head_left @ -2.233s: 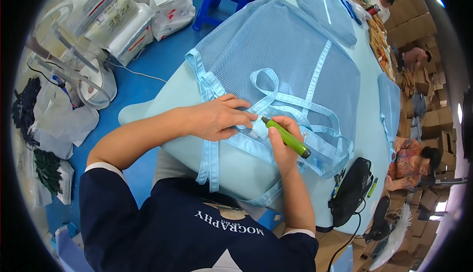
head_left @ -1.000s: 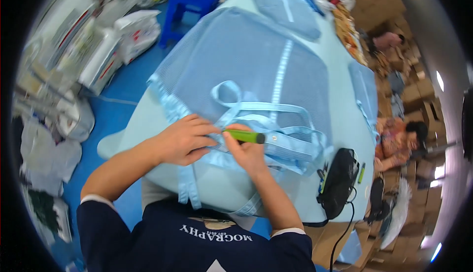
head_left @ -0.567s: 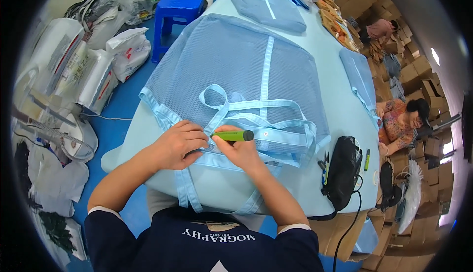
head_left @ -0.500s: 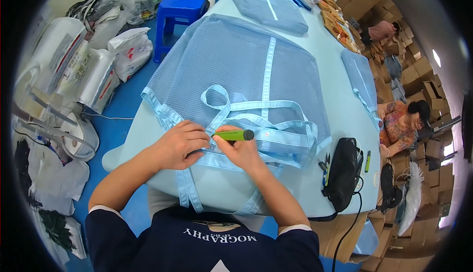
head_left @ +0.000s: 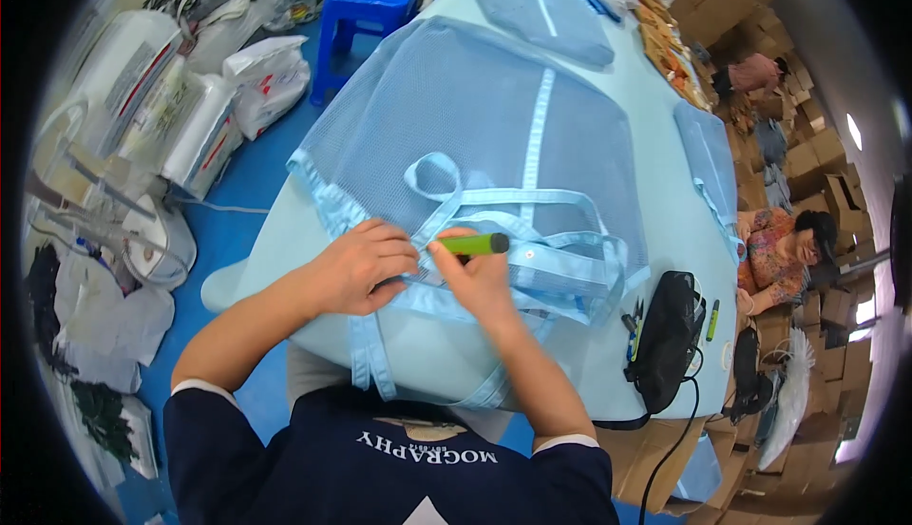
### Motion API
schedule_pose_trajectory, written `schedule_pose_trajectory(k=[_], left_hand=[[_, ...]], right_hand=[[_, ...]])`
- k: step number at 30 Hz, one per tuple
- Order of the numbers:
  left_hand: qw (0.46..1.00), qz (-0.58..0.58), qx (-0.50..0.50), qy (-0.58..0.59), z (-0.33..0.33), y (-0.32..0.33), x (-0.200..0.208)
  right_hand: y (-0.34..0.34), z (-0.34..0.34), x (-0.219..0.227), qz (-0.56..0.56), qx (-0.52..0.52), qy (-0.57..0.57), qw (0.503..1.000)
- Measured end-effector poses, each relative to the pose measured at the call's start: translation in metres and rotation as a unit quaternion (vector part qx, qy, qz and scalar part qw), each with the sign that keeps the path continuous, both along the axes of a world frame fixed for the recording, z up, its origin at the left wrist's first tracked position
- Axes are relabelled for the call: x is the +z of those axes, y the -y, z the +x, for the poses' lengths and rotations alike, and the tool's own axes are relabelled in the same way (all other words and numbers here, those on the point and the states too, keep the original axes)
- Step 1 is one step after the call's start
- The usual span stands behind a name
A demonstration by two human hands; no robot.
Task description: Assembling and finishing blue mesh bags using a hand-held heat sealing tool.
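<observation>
A light blue mesh bag (head_left: 456, 116) with pale blue straps and trim lies spread over the table in front of me. My left hand (head_left: 366, 268) presses on the trim along its near edge, fingers closed on the fabric. Close beside it, my right hand (head_left: 478, 281) grips a green marker pen (head_left: 467, 245) with a dark end, held nearly level and pointing left. The marker's tip is hidden by the fingers, so contact with the trim cannot be made out. A looped strap (head_left: 437, 171) lies just beyond the hands.
To the right on the table (head_left: 560, 378) lie a black pouch (head_left: 662, 340), some small tools and another green pen (head_left: 712, 320). More blue bags (head_left: 537, 14) lie at the far end. A blue stool (head_left: 370, 2) stands at left. A co-worker (head_left: 779, 249) sits at right.
The whole view has shifted slightly, with the scene moving right and up. Both hands keep about the same place on the bag, the marker still in the right one.
</observation>
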State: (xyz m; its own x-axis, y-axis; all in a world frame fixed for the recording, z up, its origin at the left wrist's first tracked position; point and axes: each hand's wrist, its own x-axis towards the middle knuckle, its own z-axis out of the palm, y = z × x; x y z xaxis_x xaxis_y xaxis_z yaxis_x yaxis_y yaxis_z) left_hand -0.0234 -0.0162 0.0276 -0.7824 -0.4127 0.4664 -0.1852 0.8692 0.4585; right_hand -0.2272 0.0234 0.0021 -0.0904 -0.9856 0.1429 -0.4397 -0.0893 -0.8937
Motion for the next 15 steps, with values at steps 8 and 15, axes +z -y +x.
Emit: schedule_pose_trajectory(k=[8,15], left_hand=[[1.0,-0.008,-0.001,-0.016,0.004,0.0,-0.011],[1.0,-0.005,-0.007,-0.012,0.007,0.0,-0.013]], right_hand=[[0.004,-0.001,0.018,0.036,0.024,-0.003,0.999],[-0.003,0.005,0.013,0.026,0.042,0.085,0.995]])
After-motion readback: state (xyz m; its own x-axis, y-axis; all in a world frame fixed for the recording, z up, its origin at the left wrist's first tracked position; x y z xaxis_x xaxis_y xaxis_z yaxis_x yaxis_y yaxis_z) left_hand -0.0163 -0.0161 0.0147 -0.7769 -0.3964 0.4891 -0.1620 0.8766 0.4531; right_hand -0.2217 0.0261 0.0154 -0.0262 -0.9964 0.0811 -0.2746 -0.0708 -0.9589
